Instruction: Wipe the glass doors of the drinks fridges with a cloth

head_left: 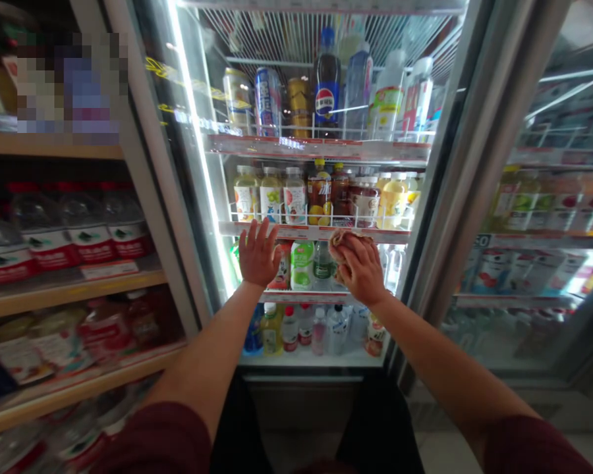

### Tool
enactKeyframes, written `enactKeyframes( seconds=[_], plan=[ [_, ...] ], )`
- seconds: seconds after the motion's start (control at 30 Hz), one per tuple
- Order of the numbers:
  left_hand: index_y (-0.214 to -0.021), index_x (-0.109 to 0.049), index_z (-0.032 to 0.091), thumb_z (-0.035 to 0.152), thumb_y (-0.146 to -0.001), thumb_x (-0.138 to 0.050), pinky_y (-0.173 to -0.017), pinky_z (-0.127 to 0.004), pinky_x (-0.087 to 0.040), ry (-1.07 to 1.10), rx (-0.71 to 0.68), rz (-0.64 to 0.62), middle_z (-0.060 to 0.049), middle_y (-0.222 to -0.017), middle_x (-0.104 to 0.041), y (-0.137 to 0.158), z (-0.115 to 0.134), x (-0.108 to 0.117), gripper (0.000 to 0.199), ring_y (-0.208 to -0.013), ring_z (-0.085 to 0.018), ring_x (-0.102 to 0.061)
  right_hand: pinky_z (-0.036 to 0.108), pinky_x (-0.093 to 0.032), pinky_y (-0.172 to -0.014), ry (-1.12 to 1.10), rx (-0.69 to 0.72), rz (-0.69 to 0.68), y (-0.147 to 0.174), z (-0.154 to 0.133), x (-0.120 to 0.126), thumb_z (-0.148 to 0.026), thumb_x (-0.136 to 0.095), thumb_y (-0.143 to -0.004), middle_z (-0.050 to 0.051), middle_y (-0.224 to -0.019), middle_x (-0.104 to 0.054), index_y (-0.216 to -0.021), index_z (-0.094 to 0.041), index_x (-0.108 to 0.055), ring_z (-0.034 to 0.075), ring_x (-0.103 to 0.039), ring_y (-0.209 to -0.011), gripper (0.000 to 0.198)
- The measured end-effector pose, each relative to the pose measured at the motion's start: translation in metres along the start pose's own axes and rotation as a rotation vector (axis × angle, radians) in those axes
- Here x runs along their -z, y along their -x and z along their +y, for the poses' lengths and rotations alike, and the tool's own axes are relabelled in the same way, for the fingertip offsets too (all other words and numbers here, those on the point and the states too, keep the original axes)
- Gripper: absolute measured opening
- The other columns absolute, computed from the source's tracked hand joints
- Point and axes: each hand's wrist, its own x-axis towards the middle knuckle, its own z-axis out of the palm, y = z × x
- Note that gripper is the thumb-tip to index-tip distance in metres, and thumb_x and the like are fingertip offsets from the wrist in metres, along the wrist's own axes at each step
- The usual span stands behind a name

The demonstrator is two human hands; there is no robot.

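Both of my arms reach forward to the glass door point(281, 150) of a lit drinks fridge. My left hand point(257, 255) is spread flat at the glass, fingers apart and holding nothing. In my right hand point(363, 268) is a crumpled brownish cloth point(340, 241), held against the pane at about the same height. Behind the glass, a green-labelled bottle point(302, 264) stands between my two hands. A cola bottle point(327, 85) and several cans stand on the upper shelf, and juice bottles point(246, 191) fill the one below it.
On the left, an open shelf rack point(64, 289) carries several red-capped water bottles point(74, 224). To the right, past a metal door frame point(479, 164), another glass-fronted fridge point(538, 263) holds more drinks. Small bottles point(290, 329) line the lowest shelf, near my knees.
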Motion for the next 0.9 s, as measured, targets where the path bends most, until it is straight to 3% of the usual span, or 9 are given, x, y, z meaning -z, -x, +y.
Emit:
enactKeyframes(
  seconds=[0.4,0.73,0.9],
  plan=[
    [-0.151,-0.051,0.022,0.034,-0.101,-0.048,-0.132,-0.048,-0.013,0.065,0.06,-0.034,-0.009,-0.161,-0.044,0.0014,-0.0016,-0.0015,0.052,-0.159,-0.025,-0.019,0.05,-0.031,-0.123,0.011,-0.027,-0.082,-0.0002,-0.0033,-0.0035,-0.026,-0.055,-0.096,0.011,-0.155,-0.051,-0.14,-0.021,-0.059,0.029,-0.044,-0.144,0.044],
    [-0.156,-0.044,0.021,0.03,-0.1,-0.05,-0.131,-0.046,-0.014,0.0,-0.027,0.03,-0.01,-0.162,-0.041,0.0,-0.0013,-0.0004,0.056,-0.16,-0.022,-0.017,0.05,-0.031,-0.123,0.047,-0.005,-0.058,0.0,-0.0045,-0.0033,-0.026,-0.056,-0.097,0.013,-0.154,-0.053,-0.137,-0.018,-0.061,0.029,-0.044,-0.143,0.041],
    [-0.153,-0.048,0.021,0.032,-0.101,-0.048,-0.132,-0.048,-0.014,0.038,0.02,-0.006,-0.009,-0.162,-0.043,0.0006,-0.0016,-0.0008,0.054,-0.159,-0.024,-0.017,0.05,-0.033,-0.122,0.051,0.006,-0.046,0.0027,-0.0041,-0.0035,-0.027,-0.056,-0.097,0.013,-0.153,-0.054,-0.136,-0.018,-0.061,0.03,-0.044,-0.143,0.041]
  ],
)
